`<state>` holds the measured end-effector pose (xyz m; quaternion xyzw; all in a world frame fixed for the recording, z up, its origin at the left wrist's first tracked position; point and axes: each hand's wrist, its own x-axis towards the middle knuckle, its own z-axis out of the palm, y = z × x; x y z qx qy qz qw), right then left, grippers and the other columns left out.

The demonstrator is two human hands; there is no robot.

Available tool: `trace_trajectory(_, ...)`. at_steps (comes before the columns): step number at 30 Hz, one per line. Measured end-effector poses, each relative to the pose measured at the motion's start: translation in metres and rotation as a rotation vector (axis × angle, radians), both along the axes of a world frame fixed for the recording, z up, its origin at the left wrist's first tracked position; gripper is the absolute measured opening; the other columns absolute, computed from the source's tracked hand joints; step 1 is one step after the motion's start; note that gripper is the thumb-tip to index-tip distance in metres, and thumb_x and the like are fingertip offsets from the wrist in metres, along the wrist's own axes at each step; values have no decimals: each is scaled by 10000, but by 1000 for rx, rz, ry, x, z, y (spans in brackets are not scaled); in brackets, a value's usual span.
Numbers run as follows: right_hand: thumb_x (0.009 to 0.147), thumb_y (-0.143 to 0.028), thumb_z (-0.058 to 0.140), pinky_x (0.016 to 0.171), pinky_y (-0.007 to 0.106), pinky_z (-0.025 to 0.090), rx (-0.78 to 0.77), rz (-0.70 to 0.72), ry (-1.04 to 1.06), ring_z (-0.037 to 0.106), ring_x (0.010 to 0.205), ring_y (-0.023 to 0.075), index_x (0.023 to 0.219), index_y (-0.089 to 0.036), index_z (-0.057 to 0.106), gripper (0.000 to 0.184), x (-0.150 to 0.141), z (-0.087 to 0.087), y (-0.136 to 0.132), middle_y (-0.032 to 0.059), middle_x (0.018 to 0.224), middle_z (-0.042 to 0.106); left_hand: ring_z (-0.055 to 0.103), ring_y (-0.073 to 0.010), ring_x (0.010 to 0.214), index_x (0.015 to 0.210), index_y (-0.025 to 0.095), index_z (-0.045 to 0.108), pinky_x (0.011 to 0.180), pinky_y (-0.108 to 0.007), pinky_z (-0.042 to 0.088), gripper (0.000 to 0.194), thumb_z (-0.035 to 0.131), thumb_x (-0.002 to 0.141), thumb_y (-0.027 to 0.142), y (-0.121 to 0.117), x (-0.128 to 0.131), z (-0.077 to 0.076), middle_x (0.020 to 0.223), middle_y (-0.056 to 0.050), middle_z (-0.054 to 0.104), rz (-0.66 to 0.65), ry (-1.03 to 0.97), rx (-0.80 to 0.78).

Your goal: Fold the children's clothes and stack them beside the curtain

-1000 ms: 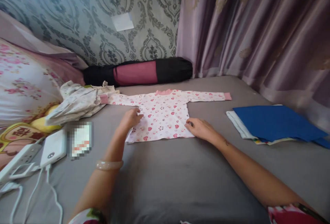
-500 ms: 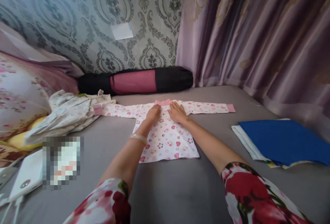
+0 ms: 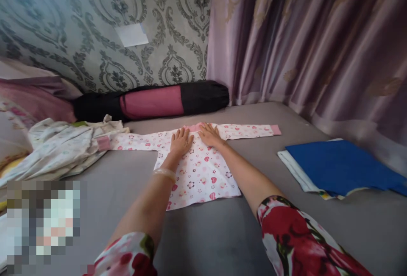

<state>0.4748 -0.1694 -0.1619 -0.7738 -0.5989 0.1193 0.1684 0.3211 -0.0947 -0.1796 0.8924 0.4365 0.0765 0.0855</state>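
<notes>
A small white long-sleeved shirt point(image 3: 203, 174) with pink hearts and flowers lies spread on the grey bed sheet point(image 3: 203, 242), its sleeves stretched out to both sides. Its cuffs and collar are pink. My left hand point(image 3: 181, 140) rests on the upper chest just below the collar, fingers spread and pointing away from me. My right hand point(image 3: 210, 135) lies flat beside it, fingertips at the collar's right side. Both hands press on the fabric without gripping it. The left cuff touches a crumpled pale cloth point(image 3: 66, 144).
Folded blue and white cloths point(image 3: 343, 168) lie on the right. A black and pink roll-shaped bag point(image 3: 152, 100) rests along the patterned wall, where a white card point(image 3: 132, 35) is fixed. Purple curtains point(image 3: 270, 34) hang behind. A pixelated patch point(image 3: 54, 221) covers something at lower left.
My view has turned slightly to the right, so things sit further left. My left hand has moved a little apart from the right, with its fingers more spread. The shirt stays flat.
</notes>
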Motion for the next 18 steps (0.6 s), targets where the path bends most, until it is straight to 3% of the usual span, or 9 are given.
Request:
trace_trajectory(5,1005,-352,249,1130,311,249,167,-96,128,336,1385,168,1449,-150,379,505,19,11,-11,101,1522,367,209,-305,1452,1483,193,338,1163,-503,151,609,239,956,483,0,0,0,1577,-114,255,6,1,12)
trace_trajectory(8,991,-305,296,1116,282,265,221,-227,120,368,1366,172,1430,-119,400,488,37,12,-19,113,1497,404,193,-302,1458,1491,193,322,1167,-501,143,621,225,956,493,0,0,-1,1583,-110,240,12,6,-9)
trace_trajectory(15,929,-215,386,1048,411,353,232,-711,174,483,1263,263,1286,-124,546,402,85,14,-54,148,1331,559,223,-301,1446,1490,157,321,1162,-504,171,630,206,956,471,-1,0,0,1576,-112,259,1,51,46)
trace_trajectory(18,890,-159,387,1066,502,306,284,-875,152,454,1278,282,1242,-129,571,398,100,11,-72,162,1316,556,234,-300,1442,1490,159,323,1160,-502,183,630,205,954,469,-2,0,0,1573,-108,269,5,61,60)
